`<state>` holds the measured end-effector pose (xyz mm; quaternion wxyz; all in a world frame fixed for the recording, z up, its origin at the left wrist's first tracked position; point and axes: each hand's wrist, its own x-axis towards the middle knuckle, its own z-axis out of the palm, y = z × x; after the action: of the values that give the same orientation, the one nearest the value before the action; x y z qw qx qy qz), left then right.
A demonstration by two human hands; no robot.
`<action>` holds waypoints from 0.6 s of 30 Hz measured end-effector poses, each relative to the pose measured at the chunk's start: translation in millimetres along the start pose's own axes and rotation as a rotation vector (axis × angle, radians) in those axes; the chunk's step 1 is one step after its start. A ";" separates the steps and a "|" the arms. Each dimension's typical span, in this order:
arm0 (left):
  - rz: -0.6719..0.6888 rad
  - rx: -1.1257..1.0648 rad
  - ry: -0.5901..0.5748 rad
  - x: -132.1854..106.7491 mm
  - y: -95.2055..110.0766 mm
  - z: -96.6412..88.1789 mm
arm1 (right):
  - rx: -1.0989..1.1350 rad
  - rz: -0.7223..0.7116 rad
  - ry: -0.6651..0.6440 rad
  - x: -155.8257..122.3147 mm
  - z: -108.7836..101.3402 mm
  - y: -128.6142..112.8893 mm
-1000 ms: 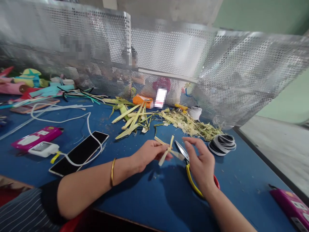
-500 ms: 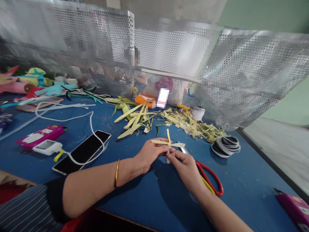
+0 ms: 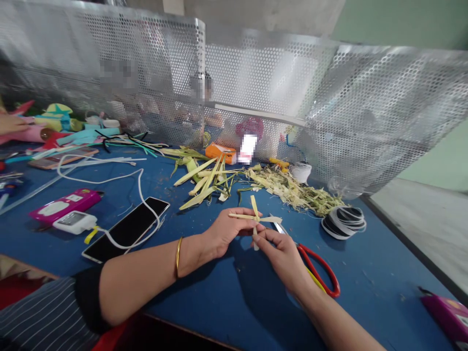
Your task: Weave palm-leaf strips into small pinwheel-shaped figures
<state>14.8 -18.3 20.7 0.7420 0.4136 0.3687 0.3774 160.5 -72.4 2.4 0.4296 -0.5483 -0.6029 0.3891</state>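
Pale strips of leaf form a small woven cross [image 3: 270, 220] with arms pointing up, down, left and right. My left hand [image 3: 228, 229] pinches it near the middle between thumb and fingers. The lower strip is gripped by the thumb and fingertips of my right hand [image 3: 274, 246]. Scissors with red handles [image 3: 331, 273] lie partly under and beyond my right hand, their blades showing past the fingers. Beyond the hands lie long yellow-green leaf pieces [image 3: 204, 183], and a heap of shredded leaf scraps [image 3: 288, 187] is to their right.
A black phone [image 3: 127, 229] with a white cable lies left, beside purple devices [image 3: 66, 204]. A roll of black and white cord [image 3: 342, 222] stands right. An orange packet [image 3: 221, 152] sits before the perforated metal screen [image 3: 256, 73]. Another person's hand [image 3: 10, 124] shows far left.
The view has shifted slightly. Both hands keep hold of the leaf cross, and its lower strip and my right fingertips have moved very little.
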 end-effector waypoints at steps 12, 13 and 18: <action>0.015 0.135 0.046 2.7 2.1 -3.1 | 0.092 0.047 0.180 8.3 -16.0 2.0; 0.017 0.161 0.052 3.0 0.6 -2.8 | 0.067 0.044 0.167 8.0 -15.3 2.5; 0.090 0.296 0.069 6.2 -5.0 -2.6 | -0.002 0.029 0.128 4.7 -11.0 1.9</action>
<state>16.5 -13.9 13.8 0.6421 0.5213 0.4267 0.3660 171.4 -67.5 4.7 0.4611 -0.5812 -0.5665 0.3587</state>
